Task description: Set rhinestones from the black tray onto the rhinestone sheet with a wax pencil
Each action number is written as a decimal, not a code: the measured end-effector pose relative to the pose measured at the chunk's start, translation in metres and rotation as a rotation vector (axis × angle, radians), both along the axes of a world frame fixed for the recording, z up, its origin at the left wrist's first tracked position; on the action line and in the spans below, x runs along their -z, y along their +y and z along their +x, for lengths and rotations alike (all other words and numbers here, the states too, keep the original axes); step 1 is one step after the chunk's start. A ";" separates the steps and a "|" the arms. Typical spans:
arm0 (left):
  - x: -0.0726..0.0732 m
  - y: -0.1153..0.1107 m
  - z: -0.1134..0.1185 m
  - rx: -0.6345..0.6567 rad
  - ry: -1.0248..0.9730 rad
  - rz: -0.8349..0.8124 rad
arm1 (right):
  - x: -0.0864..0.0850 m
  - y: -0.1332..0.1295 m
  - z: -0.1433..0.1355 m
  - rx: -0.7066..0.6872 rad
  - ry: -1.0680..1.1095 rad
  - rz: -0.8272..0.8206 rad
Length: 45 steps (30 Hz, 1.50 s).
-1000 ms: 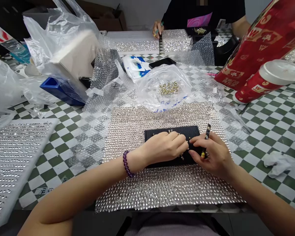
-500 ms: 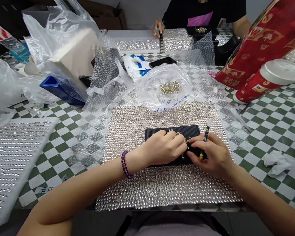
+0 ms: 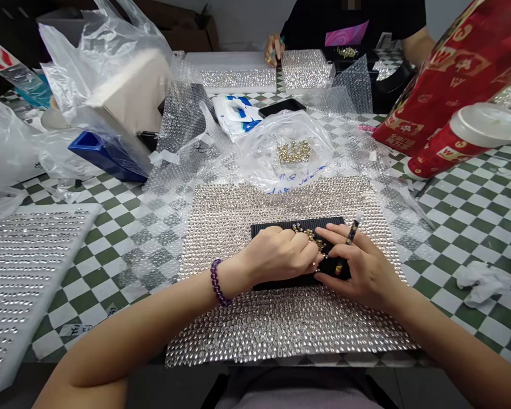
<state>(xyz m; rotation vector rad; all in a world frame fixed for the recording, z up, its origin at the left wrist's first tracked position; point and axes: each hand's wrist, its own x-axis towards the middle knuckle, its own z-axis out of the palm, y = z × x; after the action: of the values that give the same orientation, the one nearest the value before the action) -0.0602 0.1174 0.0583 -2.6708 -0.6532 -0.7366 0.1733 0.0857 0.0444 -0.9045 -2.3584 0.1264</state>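
Note:
My left hand (image 3: 276, 257) is closed, its knuckles up and fingers curled over a black ribbed tray (image 3: 296, 222); whatever its fingertips hold is hidden. Facing it from the right, my right hand (image 3: 366, 267) keeps a slim black patterned pen (image 3: 352, 232) between its fingers, the white end up and a yellow end down. Its index finger and thumb reach toward the left fingertips. Small gold and clear rhinestones (image 3: 317, 241) lie loose on the tray between the hands. Beneath the tray spreads a sheet covered in rows of rhinestones (image 3: 289, 324).
Behind the sheet lies an open plastic bag (image 3: 255, 150) of gold stones (image 3: 293, 151). A red cup (image 3: 451, 145) and red paper bag (image 3: 443, 74) stand right. Crumpled tissue (image 3: 483, 282) and another studded sheet (image 3: 38, 255) flank my arms. Across the table sits a person (image 3: 353, 28).
My right hand has shifted slightly left and its fingers have spread over the tray, tilting the pen. My left hand has moved slightly, exposing more loose stones.

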 end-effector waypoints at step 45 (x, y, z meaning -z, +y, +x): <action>-0.003 -0.044 -0.068 -0.110 0.299 -0.396 | -0.009 -0.018 0.013 -0.023 0.115 -0.384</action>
<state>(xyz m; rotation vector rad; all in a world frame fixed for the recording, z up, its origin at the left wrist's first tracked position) -0.1286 0.0729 0.0615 -2.9772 -0.9328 -0.1811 0.1864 0.0681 0.0535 -1.0153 -2.2753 0.6410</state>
